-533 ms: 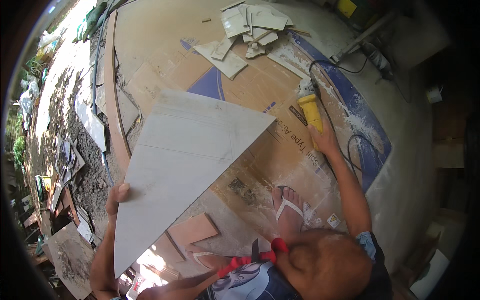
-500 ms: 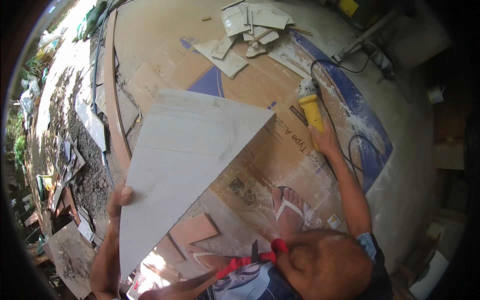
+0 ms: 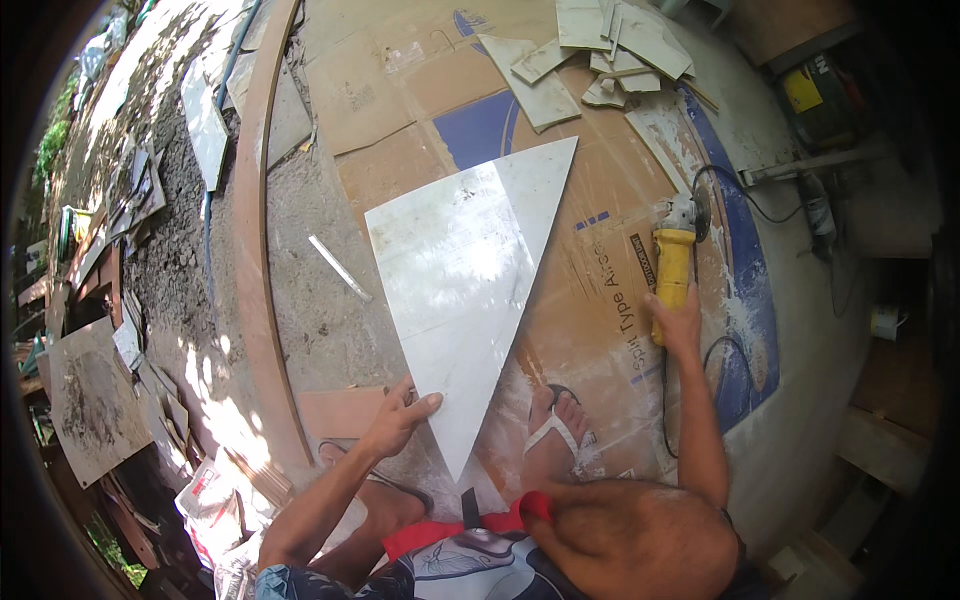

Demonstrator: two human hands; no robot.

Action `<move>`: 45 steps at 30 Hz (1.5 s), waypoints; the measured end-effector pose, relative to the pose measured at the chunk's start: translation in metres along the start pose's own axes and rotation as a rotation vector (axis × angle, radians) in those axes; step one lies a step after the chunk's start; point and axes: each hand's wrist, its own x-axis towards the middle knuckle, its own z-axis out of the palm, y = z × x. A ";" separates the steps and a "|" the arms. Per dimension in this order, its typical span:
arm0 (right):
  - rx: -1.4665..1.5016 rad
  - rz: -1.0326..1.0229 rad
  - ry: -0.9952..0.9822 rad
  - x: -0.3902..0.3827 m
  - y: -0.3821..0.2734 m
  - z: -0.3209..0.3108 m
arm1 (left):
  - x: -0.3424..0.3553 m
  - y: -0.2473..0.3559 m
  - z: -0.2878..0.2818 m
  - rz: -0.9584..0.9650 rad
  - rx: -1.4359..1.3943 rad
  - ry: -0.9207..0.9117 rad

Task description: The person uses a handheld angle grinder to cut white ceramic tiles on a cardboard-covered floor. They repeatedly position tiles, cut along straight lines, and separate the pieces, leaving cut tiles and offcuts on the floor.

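1. Tile (image 3: 475,270), triangular, now at frame centre, sharp tip toward the bottom edge; half a second ago it sat further left and looked bigger. Fine lines plain on it then are hard to make out now.
2. Left hand (image 3: 400,417), lower centre, has come in from the left: thumb on the tile's face near the tip, pinching the left edge; other fingers partly hidden.
3. Right hand (image 3: 682,322), right of centre, wrapped around the yellow angle grinder (image 3: 673,265), as before. Both sit further right in frame; so does the heap of broken tiles (image 3: 635,45), upper right, so the view has swung too.
4. Edges: tile's long right side faces the grinder, well apart, cardboard (image 3: 570,320) between. Tip ends just short of the red waistband (image 3: 420,540). Grey concrete (image 3: 320,335) left of the tile, a thin white strip (image 3: 340,268) on it, out to a long brown board (image 3: 254,240).
5. Materials: tile smooth, glossy under bright reflection; cardboard creased, dusted white; board flat, narrow, bowed by the lens.
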 end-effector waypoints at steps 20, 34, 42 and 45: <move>0.011 0.023 -0.008 -0.001 -0.020 0.001 | 0.063 -0.012 0.086 0.228 0.975 0.357; -0.077 -0.030 0.086 0.018 0.013 0.005 | 0.091 0.069 0.095 0.417 0.790 0.248; 0.512 -0.165 -0.501 -0.069 -0.092 0.047 | 0.132 0.040 0.167 0.454 0.023 -0.100; 0.524 -0.171 -0.605 -0.089 -0.131 0.071 | 0.133 0.048 0.171 0.460 -0.347 -0.219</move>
